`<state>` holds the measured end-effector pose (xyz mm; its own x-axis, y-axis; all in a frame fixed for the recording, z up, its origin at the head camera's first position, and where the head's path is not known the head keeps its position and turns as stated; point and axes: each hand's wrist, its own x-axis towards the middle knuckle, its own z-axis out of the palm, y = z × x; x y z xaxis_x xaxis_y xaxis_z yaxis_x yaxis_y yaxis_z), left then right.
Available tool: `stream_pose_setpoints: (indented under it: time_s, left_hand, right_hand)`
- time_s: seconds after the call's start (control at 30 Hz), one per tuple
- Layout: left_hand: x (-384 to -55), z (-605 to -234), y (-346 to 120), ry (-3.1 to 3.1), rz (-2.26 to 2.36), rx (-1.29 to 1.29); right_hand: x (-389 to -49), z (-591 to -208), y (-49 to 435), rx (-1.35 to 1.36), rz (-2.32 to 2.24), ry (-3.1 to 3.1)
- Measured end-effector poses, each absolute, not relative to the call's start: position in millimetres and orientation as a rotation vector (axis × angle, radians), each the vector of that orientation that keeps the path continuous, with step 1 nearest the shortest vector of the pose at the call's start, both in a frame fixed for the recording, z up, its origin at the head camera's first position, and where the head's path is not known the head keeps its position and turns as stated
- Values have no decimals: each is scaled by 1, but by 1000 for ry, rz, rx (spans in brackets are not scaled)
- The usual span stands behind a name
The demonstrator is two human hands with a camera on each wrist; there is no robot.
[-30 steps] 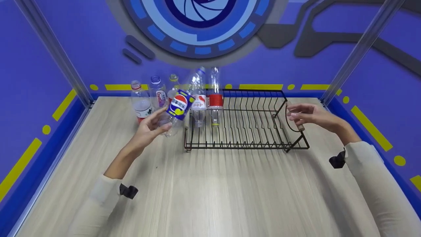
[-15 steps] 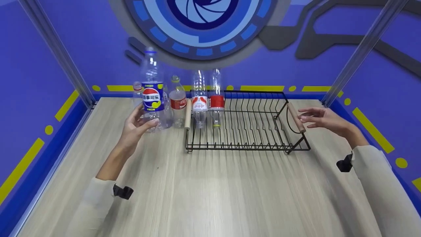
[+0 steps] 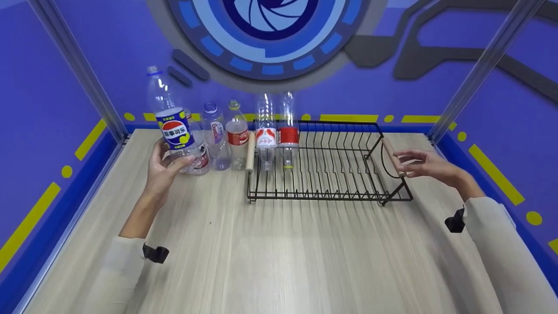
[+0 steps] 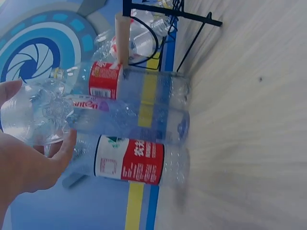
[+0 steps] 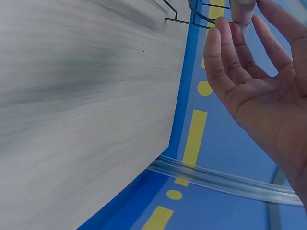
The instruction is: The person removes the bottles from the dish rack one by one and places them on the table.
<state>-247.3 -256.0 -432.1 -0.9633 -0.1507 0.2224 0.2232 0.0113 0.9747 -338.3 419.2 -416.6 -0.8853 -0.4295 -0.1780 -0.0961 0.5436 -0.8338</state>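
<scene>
My left hand [image 3: 160, 172] grips a clear plastic bottle with a blue Pepsi label [image 3: 175, 131] around its lower part. The bottle leans to the left, neck up. Its clear base [image 4: 33, 115] shows between thumb and fingers in the left wrist view. Behind it is a bottle with a red and white label [image 4: 129, 160], partly hidden in the head view. My right hand [image 3: 429, 165] has its fingers loosely spread, fingertips right at the right wooden handle [image 3: 391, 155] of a black wire rack [image 3: 314, 198]. In the right wrist view the thumb and fingers lie either side of the handle's end [image 5: 242, 12].
A purple-necked bottle [image 3: 220, 144] and a red-labelled bottle [image 3: 237, 138] stand left of the rack's left handle [image 3: 250, 152]. Two bottles, one white-and-red labelled [image 3: 266, 138], one red-labelled [image 3: 288, 136], sit neck down at the rack's left end. Blue walls [image 3: 130, 52] enclose the table.
My left hand has carried the Pepsi bottle leftward from beside the rack; it stood upright half a second ago and now leans left. My right hand moved off the handle slightly, then back to it.
</scene>
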Motion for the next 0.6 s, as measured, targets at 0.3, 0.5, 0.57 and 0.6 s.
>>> stream_pose_setpoints:
  time_s: [0.3, 0.5, 0.57, 0.6]
  left_hand:
    - [-253, -447, -275, -2074, -1820, 66]
    - [-257, -457, -289, -2107, -1778, 186]
    - [-259, -461, -292, -2104, -1780, 227]
    - [-260, -463, -294, -2098, -1784, 246]
  right_hand:
    - [-339, -418, 425, -395, -1277, 2352]
    - [-340, -417, 425, -412, -1254, 2315]
    - [-340, -417, 424, -423, -1237, 2313]
    - [-341, -417, 423, -423, -1233, 2313]
